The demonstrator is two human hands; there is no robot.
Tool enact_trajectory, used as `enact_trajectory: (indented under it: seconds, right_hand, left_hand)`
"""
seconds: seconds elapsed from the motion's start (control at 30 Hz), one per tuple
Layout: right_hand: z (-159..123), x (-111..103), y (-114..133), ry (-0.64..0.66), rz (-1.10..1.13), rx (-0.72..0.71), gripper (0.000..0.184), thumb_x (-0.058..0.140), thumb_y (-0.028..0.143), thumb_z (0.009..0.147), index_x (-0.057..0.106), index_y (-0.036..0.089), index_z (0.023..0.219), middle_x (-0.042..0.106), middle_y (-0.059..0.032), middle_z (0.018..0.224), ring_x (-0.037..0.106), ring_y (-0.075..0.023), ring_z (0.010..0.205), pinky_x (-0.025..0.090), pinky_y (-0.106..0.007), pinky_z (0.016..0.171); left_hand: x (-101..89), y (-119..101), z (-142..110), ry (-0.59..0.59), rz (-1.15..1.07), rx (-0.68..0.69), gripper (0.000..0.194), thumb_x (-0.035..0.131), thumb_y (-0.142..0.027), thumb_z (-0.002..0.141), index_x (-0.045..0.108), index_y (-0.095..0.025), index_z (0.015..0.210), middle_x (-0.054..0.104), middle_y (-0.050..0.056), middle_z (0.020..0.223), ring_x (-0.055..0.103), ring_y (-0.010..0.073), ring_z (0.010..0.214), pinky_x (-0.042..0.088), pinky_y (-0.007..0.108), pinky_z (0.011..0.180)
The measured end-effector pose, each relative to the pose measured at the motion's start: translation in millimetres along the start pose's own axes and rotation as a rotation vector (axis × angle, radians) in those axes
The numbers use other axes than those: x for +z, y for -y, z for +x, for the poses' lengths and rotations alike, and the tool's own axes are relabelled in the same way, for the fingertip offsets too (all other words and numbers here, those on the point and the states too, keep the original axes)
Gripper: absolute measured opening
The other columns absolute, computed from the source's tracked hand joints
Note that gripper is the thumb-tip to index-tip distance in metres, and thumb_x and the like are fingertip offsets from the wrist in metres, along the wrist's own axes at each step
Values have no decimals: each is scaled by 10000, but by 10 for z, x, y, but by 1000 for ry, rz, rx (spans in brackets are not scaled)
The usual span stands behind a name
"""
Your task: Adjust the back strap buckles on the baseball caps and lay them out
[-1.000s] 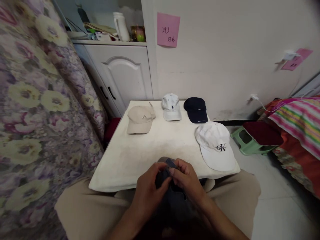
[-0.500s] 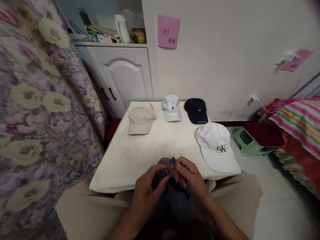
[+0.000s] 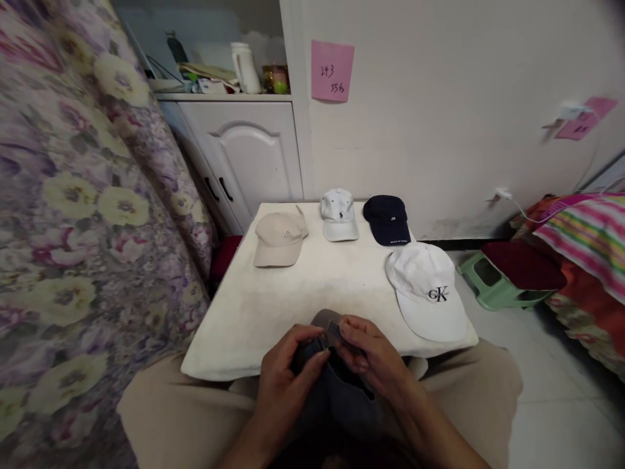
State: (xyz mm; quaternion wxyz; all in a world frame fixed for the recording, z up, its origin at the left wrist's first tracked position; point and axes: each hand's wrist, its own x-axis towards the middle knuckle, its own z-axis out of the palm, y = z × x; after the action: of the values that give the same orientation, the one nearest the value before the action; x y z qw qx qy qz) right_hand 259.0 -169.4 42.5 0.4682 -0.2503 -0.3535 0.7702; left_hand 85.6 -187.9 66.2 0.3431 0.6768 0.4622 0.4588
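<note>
A dark grey baseball cap is in both my hands over my lap, its back opening towards me and part of it in shadow. My left hand pinches one side of the opening between thumb and fingers, at what looks like a small buckle. Between the thumb and fingers of my right hand is the cap's adjusting strap, its free end pointing at the left hand. A small gap seems to separate strap end and left fingertips. The cap's brim shows beyond the hands.
On the cream-covered table lie a beige cap, a pale cap, a navy cap and a white cap. A green stool stands right; a flowered curtain hangs left.
The strap's free end has tilted down and turned to show its greyer face, nearer my left fingers. My left hand keeps its pinch. The view has shifted slightly.
</note>
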Motion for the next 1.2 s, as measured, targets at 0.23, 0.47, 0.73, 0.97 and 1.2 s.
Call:
enact_trajectory:
  seconds: [0.23,0.47,0.73,0.97,1.2]
  right_hand:
    - [-1,-12,-80,-13,91,31,291,706,375,850,530,168,743,456,82,462,170,-20,358,87,-171,344]
    - [23,-5,-100,-32,69,40,325,730,399,816,521,168,725,433,88,460,175,-20,368,91,-181,358]
    - [25,-37,-145,-13,100,64,323,754,389,797,530,168,723,444,78,493,192,-27,390,116,-184,369]
    - [58,-85,-236,19,186,150,327,789,407,770,551,183,747,411,72,490,135,-33,392,75,-218,372]
    - [102,-120,-287,10,147,150,360,803,467,744,558,203,746,382,71,468,137,-45,389,63,-230,384]
  left_hand:
    - [9,1,-7,-12,-34,-19,168,681,-221,860,677,-271,1021,711,-31,946,651,143,878,495,201,776]
    - [5,-18,23,8,-66,53,137,666,-203,879,668,-277,994,677,-37,929,632,133,884,469,208,788]
    - [18,16,38,6,-99,50,152,669,-189,872,685,-272,999,671,-20,936,629,147,896,469,231,793]
    - [14,14,56,1,-134,21,135,690,-187,842,714,-239,965,670,9,921,635,178,891,482,266,797]
    - [-6,53,90,42,-129,-7,153,691,-197,847,726,-250,986,670,15,951,632,182,926,479,274,824]
